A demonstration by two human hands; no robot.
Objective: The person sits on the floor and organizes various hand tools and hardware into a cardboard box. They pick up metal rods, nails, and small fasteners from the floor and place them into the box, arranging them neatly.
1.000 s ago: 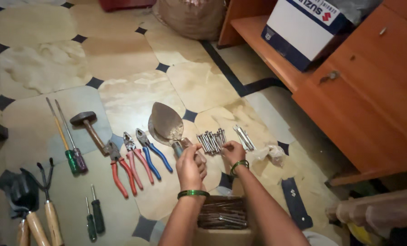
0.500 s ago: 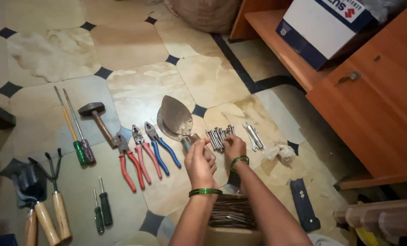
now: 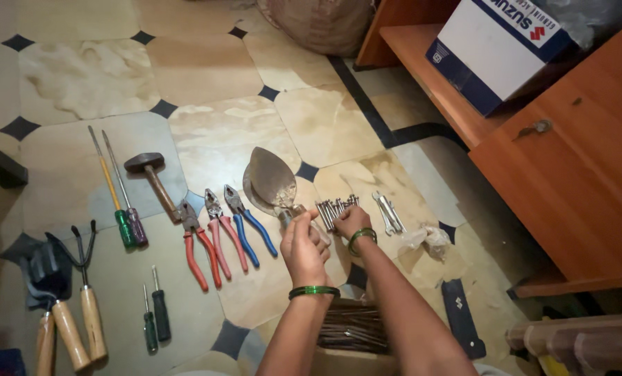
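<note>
Both hands barely moved in the last sec: left hand (image 3: 304,245) still clasps nails beside the trowel (image 3: 272,179), right hand (image 3: 352,221) still pinches the nail row (image 3: 335,210) just right of it.

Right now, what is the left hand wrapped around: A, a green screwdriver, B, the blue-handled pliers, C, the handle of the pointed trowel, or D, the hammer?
C: the left hand grips the handle of the pointed trowel, whose metal blade sticks out above the fist.

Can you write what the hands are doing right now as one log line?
left hand: holding trowels by handle | right hand: on row of bolts | floor: pliers, hammer
</note>
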